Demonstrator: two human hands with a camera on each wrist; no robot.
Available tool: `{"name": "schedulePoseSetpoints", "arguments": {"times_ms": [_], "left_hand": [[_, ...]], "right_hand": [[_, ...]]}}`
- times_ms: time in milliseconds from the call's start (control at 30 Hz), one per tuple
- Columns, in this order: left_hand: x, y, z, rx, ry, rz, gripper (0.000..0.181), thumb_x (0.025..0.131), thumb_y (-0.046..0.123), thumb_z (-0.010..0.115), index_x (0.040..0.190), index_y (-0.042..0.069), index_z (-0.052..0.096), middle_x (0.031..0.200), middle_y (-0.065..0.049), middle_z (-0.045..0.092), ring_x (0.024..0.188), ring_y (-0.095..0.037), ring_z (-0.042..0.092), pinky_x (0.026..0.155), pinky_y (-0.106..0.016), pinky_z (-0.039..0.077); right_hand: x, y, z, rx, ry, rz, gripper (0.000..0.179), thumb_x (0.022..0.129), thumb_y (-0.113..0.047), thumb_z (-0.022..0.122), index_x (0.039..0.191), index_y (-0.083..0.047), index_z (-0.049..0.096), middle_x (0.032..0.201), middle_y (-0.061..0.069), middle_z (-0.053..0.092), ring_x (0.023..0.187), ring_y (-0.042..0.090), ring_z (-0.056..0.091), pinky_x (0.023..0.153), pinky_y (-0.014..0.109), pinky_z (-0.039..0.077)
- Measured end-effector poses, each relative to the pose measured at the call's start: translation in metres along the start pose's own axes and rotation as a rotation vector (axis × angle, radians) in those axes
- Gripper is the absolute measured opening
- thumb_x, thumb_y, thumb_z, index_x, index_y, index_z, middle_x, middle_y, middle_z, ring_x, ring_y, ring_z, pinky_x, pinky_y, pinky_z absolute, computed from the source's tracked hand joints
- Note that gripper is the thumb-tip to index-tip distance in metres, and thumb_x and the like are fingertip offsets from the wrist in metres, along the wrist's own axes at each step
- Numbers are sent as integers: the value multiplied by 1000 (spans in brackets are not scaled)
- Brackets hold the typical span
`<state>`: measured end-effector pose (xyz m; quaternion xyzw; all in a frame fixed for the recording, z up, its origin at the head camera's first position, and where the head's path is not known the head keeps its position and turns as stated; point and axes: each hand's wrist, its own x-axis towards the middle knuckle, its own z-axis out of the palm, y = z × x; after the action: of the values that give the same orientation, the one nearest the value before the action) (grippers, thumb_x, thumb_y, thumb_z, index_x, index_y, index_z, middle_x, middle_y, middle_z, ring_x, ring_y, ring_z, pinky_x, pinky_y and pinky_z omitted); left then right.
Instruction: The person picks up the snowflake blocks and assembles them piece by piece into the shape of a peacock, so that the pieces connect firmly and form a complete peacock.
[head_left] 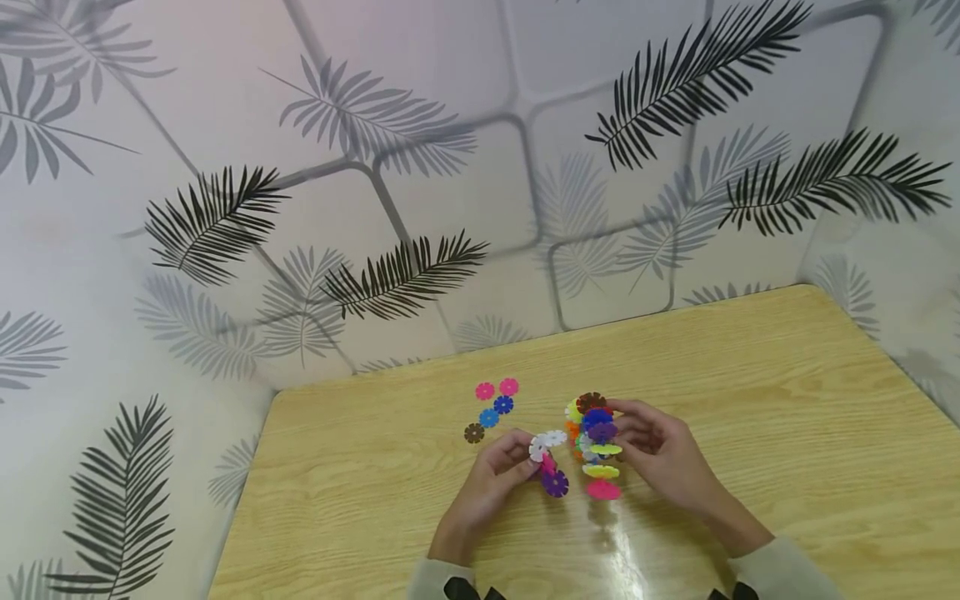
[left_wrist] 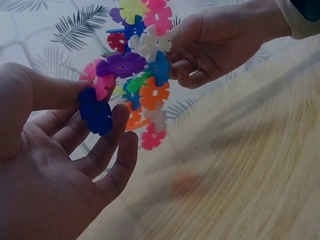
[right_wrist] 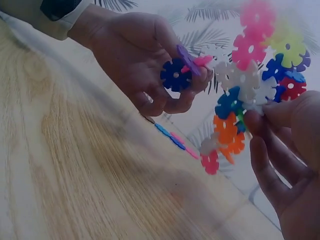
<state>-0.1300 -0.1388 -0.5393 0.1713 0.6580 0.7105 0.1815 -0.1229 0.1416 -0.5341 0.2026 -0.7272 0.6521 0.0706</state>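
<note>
My left hand (head_left: 487, 483) pinches a small cluster of notched plastic building discs (head_left: 553, 483) between thumb and fingers. White, pink, purple and dark blue discs (left_wrist: 96, 112) are joined in it. On the other side, my right hand (head_left: 667, 458) grips a larger many-coloured disc assembly (head_left: 600, 433) by its edge, held up over the table. In the right wrist view, the right thumb and forefinger pinch it near its white discs (right_wrist: 245, 82). Orange discs (right_wrist: 225, 130) and a pink one hang at its lower end. The two pieces are close together, the small cluster left of the assembly.
Loose discs lie on the wooden table (head_left: 360, 467) beyond my left hand: two pink discs (head_left: 509, 387), a dark blue disc (head_left: 504, 405), a light blue disc (head_left: 489, 418) and a brown disc (head_left: 474, 433). A leaf-patterned wall (head_left: 450, 192) rises behind the table's back edge.
</note>
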Motion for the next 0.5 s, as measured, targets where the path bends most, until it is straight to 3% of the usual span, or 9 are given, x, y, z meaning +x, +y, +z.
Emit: {"name": "schedulePoseSetpoints", "arguments": {"times_ms": [133, 233, 333, 500], "left_hand": [[1, -1, 5, -53, -32, 17, 30, 106, -1, 56, 127, -22, 49, 109, 15, 74, 103, 0, 68, 98, -19, 58], [1, -2, 7, -95, -61, 30, 18, 105, -3, 55, 123, -9, 58, 110, 13, 75, 104, -1, 70, 98, -19, 58], [0, -3, 9, -130, -83, 29, 19, 106, -2, 55, 121, 9, 62, 111, 13, 75, 105, -1, 70, 99, -19, 58], [-2, -4, 12, -181, -92, 25, 20, 107, 1, 56, 117, 17, 63, 110, 11, 76, 107, -3, 72, 101, -20, 58]], "right_hand": [[0, 5, -3, 42, -20, -12, 52, 92, 22, 65, 143, 15, 57, 109, -20, 74, 95, -1, 72, 84, 16, 62], [0, 7, -5, 64, -30, -25, 51, 93, 23, 64, 143, 17, 54, 111, -20, 75, 96, -1, 73, 86, 15, 62], [1, 7, -5, 90, -42, -29, 51, 93, 23, 63, 143, 19, 52, 111, -18, 75, 97, -1, 74, 88, 15, 62], [1, 7, -5, 104, -64, -37, 52, 92, 24, 62, 143, 18, 52, 109, -15, 75, 97, 1, 75, 86, 17, 63]]}}
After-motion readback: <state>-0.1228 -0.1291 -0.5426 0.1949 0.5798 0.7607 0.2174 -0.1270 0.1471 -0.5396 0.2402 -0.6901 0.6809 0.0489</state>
